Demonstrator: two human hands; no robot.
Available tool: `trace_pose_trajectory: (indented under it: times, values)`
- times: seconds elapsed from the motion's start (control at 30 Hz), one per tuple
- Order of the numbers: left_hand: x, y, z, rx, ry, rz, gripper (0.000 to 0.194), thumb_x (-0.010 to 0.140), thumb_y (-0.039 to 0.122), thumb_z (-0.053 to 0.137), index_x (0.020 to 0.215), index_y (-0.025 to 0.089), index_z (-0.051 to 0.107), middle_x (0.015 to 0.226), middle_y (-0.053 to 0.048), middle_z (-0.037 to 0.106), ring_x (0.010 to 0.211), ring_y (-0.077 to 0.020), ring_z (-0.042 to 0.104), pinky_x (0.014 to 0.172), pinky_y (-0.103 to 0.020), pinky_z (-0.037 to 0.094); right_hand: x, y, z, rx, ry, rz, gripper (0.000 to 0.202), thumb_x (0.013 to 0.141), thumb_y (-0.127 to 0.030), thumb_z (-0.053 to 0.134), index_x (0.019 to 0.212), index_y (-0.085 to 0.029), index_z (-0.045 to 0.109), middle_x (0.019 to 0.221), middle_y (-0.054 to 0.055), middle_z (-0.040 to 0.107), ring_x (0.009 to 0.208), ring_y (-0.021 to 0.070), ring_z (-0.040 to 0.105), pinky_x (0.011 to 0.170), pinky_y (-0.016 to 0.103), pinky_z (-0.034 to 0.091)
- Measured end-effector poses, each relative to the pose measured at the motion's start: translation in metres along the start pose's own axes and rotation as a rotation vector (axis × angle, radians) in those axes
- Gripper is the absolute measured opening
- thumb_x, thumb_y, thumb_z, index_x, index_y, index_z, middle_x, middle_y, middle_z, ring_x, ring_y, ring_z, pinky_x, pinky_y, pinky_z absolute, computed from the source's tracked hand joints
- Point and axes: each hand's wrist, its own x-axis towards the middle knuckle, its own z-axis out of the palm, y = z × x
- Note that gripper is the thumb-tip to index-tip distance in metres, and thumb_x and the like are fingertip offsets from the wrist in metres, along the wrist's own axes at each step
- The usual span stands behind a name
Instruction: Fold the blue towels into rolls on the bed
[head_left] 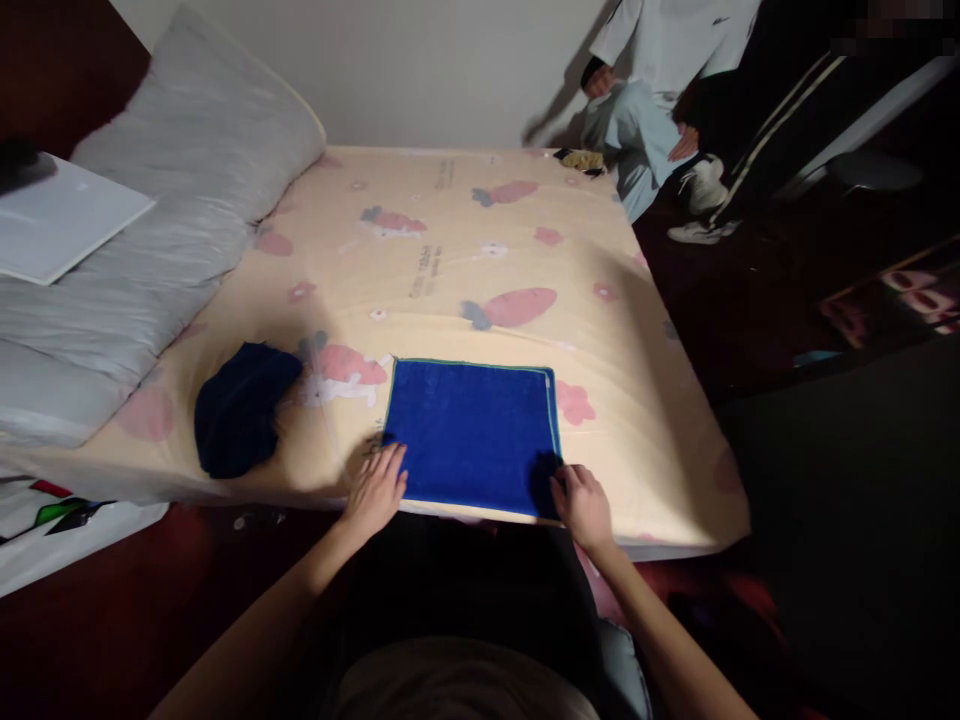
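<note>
A blue towel (472,435) with a green-edged hem lies flat, folded into a neat rectangle near the front edge of the bed. At its left edge rests my left hand (379,487), fingers stretched out and lying on the cloth. My right hand (583,503) is at the lower right edge of the towel, its fingers bent and closed on the border; the fingertips are partly hidden. To the left, a crumpled dark blue cloth (244,410) lies in a heap on the bedsheet.
The bed's patterned sheet (450,290) shows carrots and rabbits. Grey bedding (172,200) is piled at the left, with a white board (71,215) on it. Beyond the far right corner is a person in a white shirt (675,45). Shoes (922,290) sit at the right.
</note>
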Motion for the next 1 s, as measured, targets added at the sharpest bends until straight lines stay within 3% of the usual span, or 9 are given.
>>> trace_pose_trajectory:
  times: [0.13, 0.23, 0.3, 0.37, 0.5, 0.6, 0.73, 0.9, 1.0]
  values:
    - [0.020, 0.055, 0.031, 0.039, 0.011, 0.213, 0.057, 0.103, 0.025, 0.029, 0.157, 0.012, 0.022, 0.162, -0.012, 0.033, 0.150, -0.0225, 0.028, 0.119, -0.040, 0.032, 0.012, -0.077, 0.039, -0.003, 0.051, -0.236, 0.042, 0.101, -0.022, 0.033, 0.136, -0.014, 0.055, 0.140, 0.016, 0.057, 0.129, 0.0256, 0.052, 0.101, 0.040, 0.044]
    - [0.030, 0.075, 0.054, 0.058, -0.025, 0.270, 0.061, 0.103, 0.028, 0.030, 0.160, 0.012, 0.013, 0.163, -0.011, 0.029, 0.152, -0.0217, 0.023, 0.122, -0.043, 0.026, 0.017, -0.113, 0.064, -0.019, 0.004, -0.319, 0.051, 0.102, -0.017, 0.029, 0.152, -0.014, 0.038, 0.154, 0.013, 0.043, 0.145, 0.0228, 0.035, 0.112, 0.042, 0.036]
    - [0.029, 0.069, 0.061, 0.076, -0.053, 0.280, 0.063, 0.104, 0.032, 0.031, 0.160, 0.014, 0.010, 0.163, -0.010, 0.031, 0.151, -0.0214, 0.025, 0.122, -0.044, 0.026, 0.017, -0.112, 0.072, -0.032, -0.009, -0.332, 0.054, 0.104, -0.023, 0.031, 0.157, -0.015, 0.027, 0.157, 0.012, 0.038, 0.147, 0.0227, 0.032, 0.115, 0.043, 0.032]
    - [0.023, 0.047, 0.059, 0.108, -0.067, 0.260, 0.064, 0.104, 0.037, 0.033, 0.160, 0.016, 0.011, 0.162, -0.010, 0.031, 0.151, -0.0215, 0.028, 0.122, -0.044, 0.025, 0.013, -0.091, 0.068, -0.055, 0.006, -0.323, 0.059, 0.105, -0.032, 0.035, 0.160, -0.018, 0.019, 0.159, 0.012, 0.035, 0.147, 0.0234, 0.031, 0.117, 0.044, 0.029]
    - [0.001, -0.011, 0.037, 0.188, -0.070, 0.194, 0.065, 0.103, 0.041, 0.036, 0.160, 0.019, 0.017, 0.161, -0.010, 0.032, 0.149, -0.0232, 0.030, 0.124, -0.047, 0.020, -0.005, -0.025, 0.041, -0.112, 0.049, -0.257, 0.064, 0.105, -0.039, 0.038, 0.161, -0.022, 0.010, 0.159, 0.011, 0.034, 0.147, 0.0242, 0.033, 0.119, 0.045, 0.026]
    - [-0.009, -0.032, 0.020, 0.202, -0.093, 0.190, 0.063, 0.102, 0.041, 0.037, 0.159, 0.020, 0.020, 0.161, -0.010, 0.033, 0.149, -0.0243, 0.032, 0.125, -0.049, 0.015, -0.015, 0.002, 0.022, -0.130, 0.024, -0.269, 0.065, 0.105, -0.039, 0.037, 0.161, -0.023, 0.009, 0.158, 0.010, 0.036, 0.146, 0.0242, 0.035, 0.120, 0.046, 0.024]
    - [0.001, -0.005, 0.016, 0.160, -0.099, 0.204, 0.062, 0.103, 0.035, 0.035, 0.160, 0.016, 0.017, 0.161, -0.012, 0.032, 0.150, -0.0240, 0.030, 0.125, -0.049, 0.014, -0.007, -0.024, 0.019, -0.123, 0.028, -0.234, 0.064, 0.105, -0.036, 0.037, 0.161, -0.024, 0.010, 0.160, 0.011, 0.031, 0.148, 0.0260, 0.030, 0.120, 0.050, 0.022]
    - [0.044, 0.058, 0.047, 0.074, -0.079, 0.242, 0.061, 0.103, 0.028, 0.030, 0.160, 0.014, 0.014, 0.163, -0.010, 0.029, 0.152, -0.0214, 0.024, 0.124, -0.045, 0.022, 0.031, -0.094, 0.052, -0.013, -0.046, -0.307, 0.058, 0.105, -0.029, 0.032, 0.160, -0.024, 0.015, 0.161, 0.009, 0.028, 0.149, 0.0220, 0.026, 0.118, 0.045, 0.028]
    - [0.065, 0.059, 0.057, 0.068, -0.085, 0.202, 0.060, 0.104, 0.031, 0.031, 0.159, 0.015, 0.017, 0.163, -0.009, 0.028, 0.152, -0.0214, 0.023, 0.124, -0.045, 0.023, 0.050, -0.092, 0.065, -0.016, -0.060, -0.336, 0.057, 0.105, -0.034, 0.034, 0.159, -0.021, 0.022, 0.160, 0.011, 0.032, 0.148, 0.0227, 0.029, 0.117, 0.045, 0.029]
